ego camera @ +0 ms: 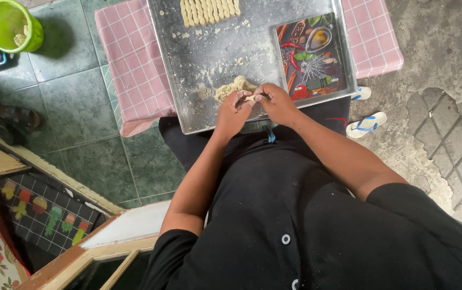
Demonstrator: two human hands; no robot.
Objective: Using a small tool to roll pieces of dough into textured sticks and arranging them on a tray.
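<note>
While dough lump (235, 86) rests nearby, both hands (255, 102) pinch a small piece (251, 98).

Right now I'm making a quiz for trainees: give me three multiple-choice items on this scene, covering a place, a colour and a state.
1. Where does the row of twisted dough sticks lie?
A. far end of the metal tray
B. in the green bucket
C. on the floor

2. What colour is the checked cloth under the tray?
A. blue
B. pink
C. yellow

3. What are the left hand and right hand doing?
A. resting apart
B. pinching a small dough piece together
C. lifting the tray

Answers: 1 A, the sticks line the tray's far edge. 2 B, pink squares show. 3 B, the fingertips meet on the piece.
</note>
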